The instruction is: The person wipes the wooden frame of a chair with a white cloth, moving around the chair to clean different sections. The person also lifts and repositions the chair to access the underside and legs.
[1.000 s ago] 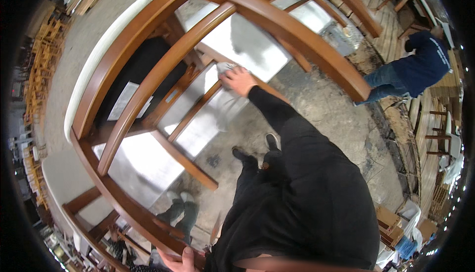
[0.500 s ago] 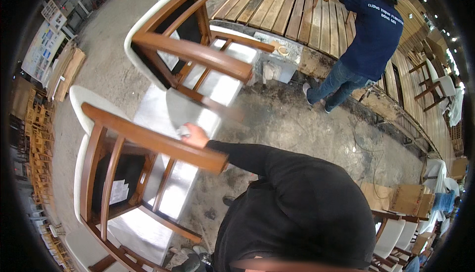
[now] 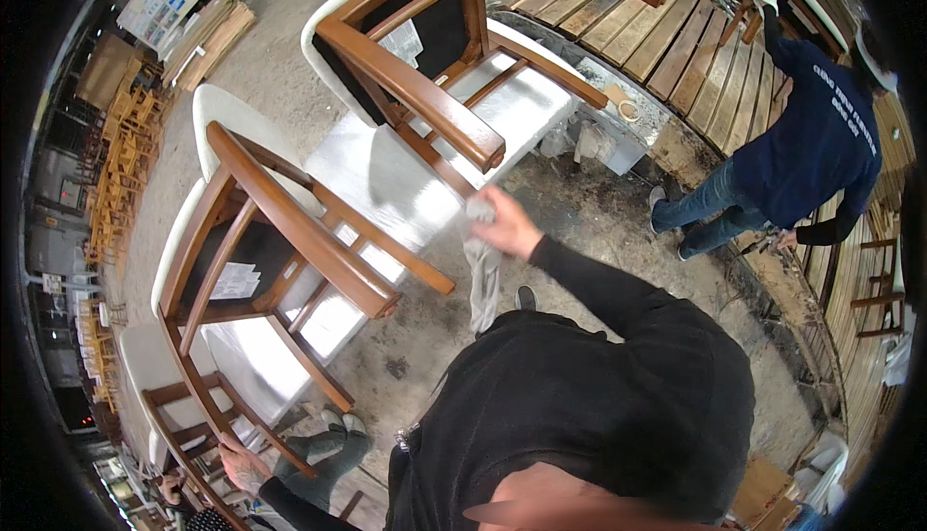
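My right hand [image 3: 514, 230] is closed on a pale grey cloth [image 3: 483, 275] that hangs down from the fingers. It is at the end of a lower brown wooden leg of the far chair [image 3: 425, 111]. The middle chair [image 3: 328, 263], also brown wood with a white upholstered back, lies tipped over nearer to me. At the lower left, my left hand [image 3: 241, 463] is closed around the wooden frame of another tipped chair [image 3: 182, 449]. White sheets of paper [image 3: 237, 281] are on the dark underside of the middle chair's seat.
The chairs lie on a low bench with a shiny pale cover [image 3: 386, 183]. A co-worker in a dark blue shirt [image 3: 806, 130] stands by a slatted wooden platform [image 3: 628, 39]. Another person's green-trousered legs [image 3: 323, 446] are at the lower left. Stacked chair frames [image 3: 130, 140] line the left.
The view has shifted. My right hand with the cloth has gone from behind the middle chair's rail to the far chair's leg end. My left hand has come into view on a chair frame.
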Demonstrator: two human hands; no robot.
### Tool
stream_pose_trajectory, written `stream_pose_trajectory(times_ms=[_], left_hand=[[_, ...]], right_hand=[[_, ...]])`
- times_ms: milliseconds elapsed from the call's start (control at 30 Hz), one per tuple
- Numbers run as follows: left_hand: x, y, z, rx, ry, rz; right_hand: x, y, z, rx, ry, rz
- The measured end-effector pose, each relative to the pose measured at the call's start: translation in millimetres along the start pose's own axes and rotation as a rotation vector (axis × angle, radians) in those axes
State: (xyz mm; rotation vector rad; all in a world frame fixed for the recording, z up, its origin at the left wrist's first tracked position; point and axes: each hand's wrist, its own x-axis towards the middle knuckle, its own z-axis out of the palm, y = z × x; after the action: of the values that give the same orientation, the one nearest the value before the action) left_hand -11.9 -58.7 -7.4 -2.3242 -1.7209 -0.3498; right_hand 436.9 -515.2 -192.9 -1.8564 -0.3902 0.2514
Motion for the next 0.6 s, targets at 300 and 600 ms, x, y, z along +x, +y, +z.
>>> stream_pose_trajectory(times_ms=[300,600], left_hand=[[-79.6,273.4,-59.4,-1.172,-0.146,0.957],[-102.8,404.2,-80.8,-0.571,-0.295,1.245]], right_hand=[[-30.6,-155.6,-40.2,-0.497,-0.244,-0.355],[-4.8,-234.1,-75.6,-0.33,0.559,-0.863]])
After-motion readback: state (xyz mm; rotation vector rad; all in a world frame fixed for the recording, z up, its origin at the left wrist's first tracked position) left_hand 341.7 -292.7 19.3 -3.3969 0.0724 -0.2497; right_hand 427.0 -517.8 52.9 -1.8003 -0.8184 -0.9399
